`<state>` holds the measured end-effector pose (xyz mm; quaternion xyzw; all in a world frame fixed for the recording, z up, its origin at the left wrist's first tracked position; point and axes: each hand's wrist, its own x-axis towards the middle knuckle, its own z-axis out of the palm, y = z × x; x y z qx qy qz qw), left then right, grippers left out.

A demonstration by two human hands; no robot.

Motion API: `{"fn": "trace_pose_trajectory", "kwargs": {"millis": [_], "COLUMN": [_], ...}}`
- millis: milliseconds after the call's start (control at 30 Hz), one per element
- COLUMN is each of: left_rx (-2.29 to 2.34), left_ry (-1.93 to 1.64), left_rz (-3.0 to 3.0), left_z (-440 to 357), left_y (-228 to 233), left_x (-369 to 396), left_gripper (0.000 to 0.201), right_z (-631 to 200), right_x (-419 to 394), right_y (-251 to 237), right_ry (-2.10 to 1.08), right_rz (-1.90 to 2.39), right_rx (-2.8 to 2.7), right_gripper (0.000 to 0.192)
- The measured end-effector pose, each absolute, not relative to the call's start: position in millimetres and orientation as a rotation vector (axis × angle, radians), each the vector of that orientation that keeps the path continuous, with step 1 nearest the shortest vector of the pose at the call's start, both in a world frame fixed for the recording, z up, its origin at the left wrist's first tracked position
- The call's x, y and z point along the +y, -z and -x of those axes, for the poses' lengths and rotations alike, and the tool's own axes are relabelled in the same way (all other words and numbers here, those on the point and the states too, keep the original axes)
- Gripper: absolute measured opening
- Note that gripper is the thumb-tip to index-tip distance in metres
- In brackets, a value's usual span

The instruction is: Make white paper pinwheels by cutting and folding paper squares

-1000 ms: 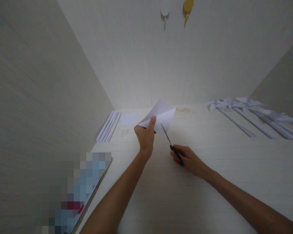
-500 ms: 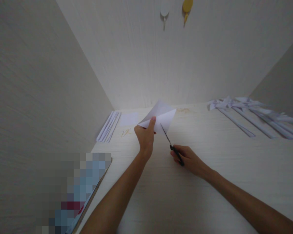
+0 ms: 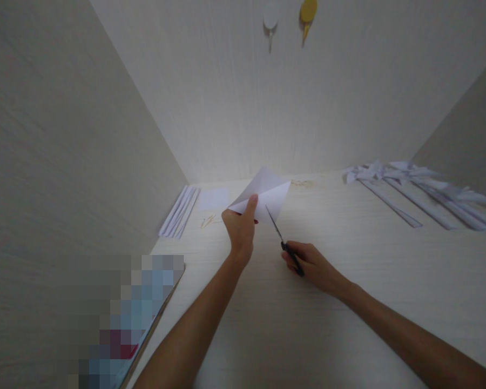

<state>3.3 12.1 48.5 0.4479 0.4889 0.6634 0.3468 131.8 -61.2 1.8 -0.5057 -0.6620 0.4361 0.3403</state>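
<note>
Setting: small enclosed paper-craft station, likely home or office; exact type unclear. Pale wood-grain bench (image 3: 348, 302) boxed in by matching panels on left, back and right. Two adhesive hooks, white (image 3: 270, 19) and yellow (image 3: 308, 13), on back panel. Folded paper strips (image 3: 180, 210) at left, finished paper pieces (image 3: 421, 189) at right.

Two hands in view: left hand (image 3: 238, 229), right hand (image 3: 311, 265). One folded paper sheet (image 3: 265, 193). One pair of scissors (image 3: 284, 245). One flat paper square (image 3: 213, 199) on the table (image 3: 348, 302). One bundle of narrow paper strips (image 3: 180, 212) at left; about four, edges blur together. One heap of long paper strips (image 3: 421, 192) at right; exact count unclear. Two wall hooks: one white hook (image 3: 270, 19), one yellow hook (image 3: 307, 13). One book (image 3: 141, 319), pixelated.
</note>
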Motion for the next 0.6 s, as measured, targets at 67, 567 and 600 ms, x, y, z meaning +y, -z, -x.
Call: {"fn": "trace_pose_trajectory", "kwargs": {"millis": [67, 567, 600], "left_rx": [1.267, 1.291, 1.289], "left_ry": [-1.722, -1.73, -1.73], "left_rz": [-1.165, -1.157, -1.16], "left_z": [-3.4, -3.2, -3.2], "left_y": [-48.8, -49.9, -49.9], "left_x": [12.0, 11.3, 11.2], "left_gripper": [0.029, 0.028, 0.028], "right_z": [-131.6, -131.4, -131.4], "right_x": [-61.3, -62.4, -62.7], "right_y": [-1.4, -1.5, -2.0], "right_ry": [-1.136, -1.165, -1.164], "right_rz": [1.293, 1.288, 1.291], "right_rx": [-1.714, -1.7, -1.701], "right_gripper": [0.032, 0.03, 0.03]}}
